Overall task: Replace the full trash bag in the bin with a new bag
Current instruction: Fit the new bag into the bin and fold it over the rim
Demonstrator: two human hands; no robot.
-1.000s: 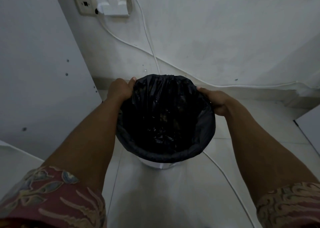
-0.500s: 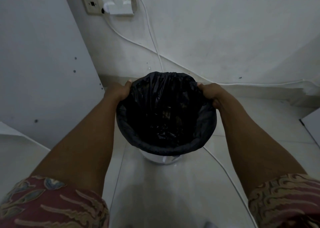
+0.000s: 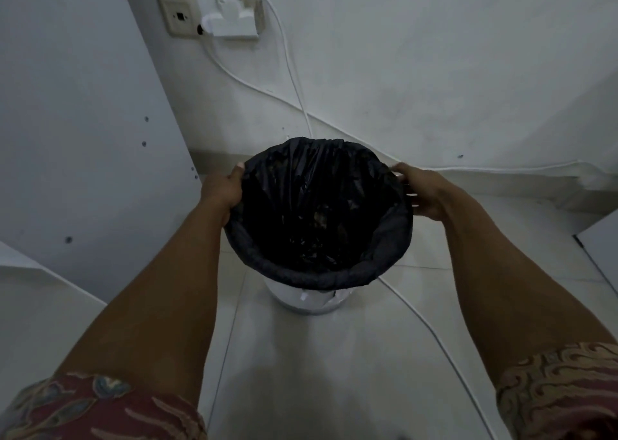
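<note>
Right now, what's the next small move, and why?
Probably close the right hand on the trash bag cuff: the left hand grips its side, the right seems only to touch, and the cuff is folded over the bin rim.

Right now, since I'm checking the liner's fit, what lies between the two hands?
Head view: only the open mouth of the black trash bag, folded over the bin, lies between left hand and right hand.
</note>
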